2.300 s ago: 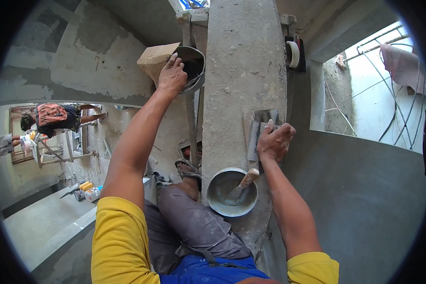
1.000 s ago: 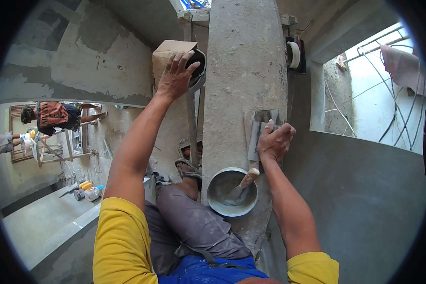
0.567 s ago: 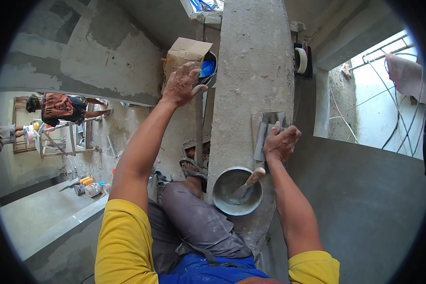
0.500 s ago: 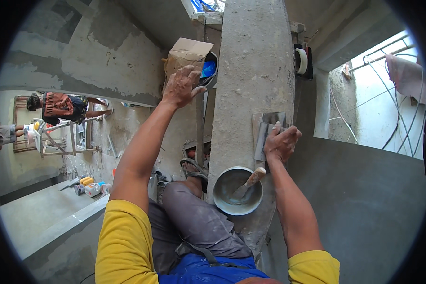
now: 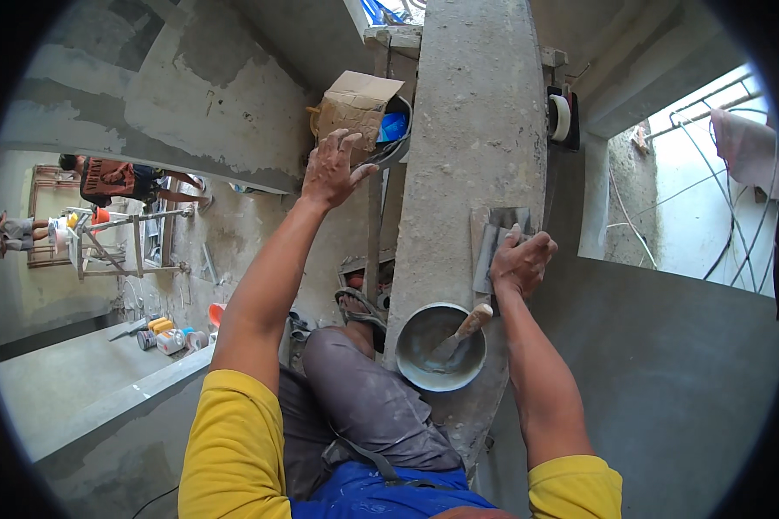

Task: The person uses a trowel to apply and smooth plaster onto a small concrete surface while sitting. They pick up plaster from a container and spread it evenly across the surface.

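My left hand (image 5: 331, 169) is raised with its fingers spread and holds nothing. It hovers at the near left side of a bucket (image 5: 404, 143) that has a torn piece of brown cardboard (image 5: 355, 104) and something blue (image 5: 393, 127) in it. On the dusty plank (image 5: 472, 112), my right hand (image 5: 524, 261) is closed around a flat plastering trowel (image 5: 488, 253); its fingers hide most of the grip. Closer to me on the plank stands a round metal bowl (image 5: 408, 370) with grey residue inside. A putty knife (image 5: 472, 322) with a worn wooden handle leans in the bowl.
A white tape roll (image 5: 561, 118) lies beyond the plank's right edge. Loose cables hang by the window opening at right. Far left, two people stand near a scaffold (image 5: 138, 242). Several containers (image 5: 171, 339) sit on a ledge at lower left. My sandalled foot (image 5: 355, 307) is left of the plank.
My left hand has drawn back slightly from the cardboard. The view has shifted, and an orange bucket now shows by one of the far people. My right hand keeps its hold on the trowel.
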Motion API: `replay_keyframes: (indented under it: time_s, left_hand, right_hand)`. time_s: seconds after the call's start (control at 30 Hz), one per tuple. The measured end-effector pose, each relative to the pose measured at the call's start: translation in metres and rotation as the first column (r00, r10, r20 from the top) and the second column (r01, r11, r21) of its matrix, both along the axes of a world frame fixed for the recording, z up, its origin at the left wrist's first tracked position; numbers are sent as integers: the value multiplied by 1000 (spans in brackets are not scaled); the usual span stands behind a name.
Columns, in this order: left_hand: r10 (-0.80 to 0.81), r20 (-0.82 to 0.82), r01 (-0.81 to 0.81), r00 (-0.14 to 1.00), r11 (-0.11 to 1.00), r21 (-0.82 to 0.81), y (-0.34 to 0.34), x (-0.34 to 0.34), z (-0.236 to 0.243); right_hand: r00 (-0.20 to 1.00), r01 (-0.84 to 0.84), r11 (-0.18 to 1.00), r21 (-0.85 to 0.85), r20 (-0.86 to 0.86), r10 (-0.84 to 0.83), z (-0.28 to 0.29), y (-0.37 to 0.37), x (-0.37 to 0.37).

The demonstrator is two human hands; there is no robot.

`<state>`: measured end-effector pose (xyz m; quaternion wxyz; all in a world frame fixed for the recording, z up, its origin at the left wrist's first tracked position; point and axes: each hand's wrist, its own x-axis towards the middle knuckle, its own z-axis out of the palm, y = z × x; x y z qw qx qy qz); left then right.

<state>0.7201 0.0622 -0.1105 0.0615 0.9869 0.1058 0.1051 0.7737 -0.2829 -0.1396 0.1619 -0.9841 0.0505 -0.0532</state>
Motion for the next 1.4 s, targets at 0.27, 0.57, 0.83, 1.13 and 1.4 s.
replay_keyframes:
  time_s: [0.27,0.57,0.83,1.13,1.4]
  left_hand:
    - [79,153,-50,985,981,-187,-31,-40,8]
    - [326,27,-248,945,770,-588,-92,-193,62]
    - [371,-130,-371,919,708,-601,-174,-322,129]
    - [460,-198,-486,866,676,-554,-191,-418,166]
    - [534,-269,-585,801,606,-539,-199,-507,148]
  right_hand:
    - [1000,3,1000,24,-30,-3,6,0,2]
    - [1000,19,999,32,11,-19,7,1,-4]
    - [998,57,998,39,-4,-57,13,0,-7]
    - [996,60,989,135,-73,-50,-4,-15,3]
    - [995,76,995,-63,69,-72,0,-23,-33]
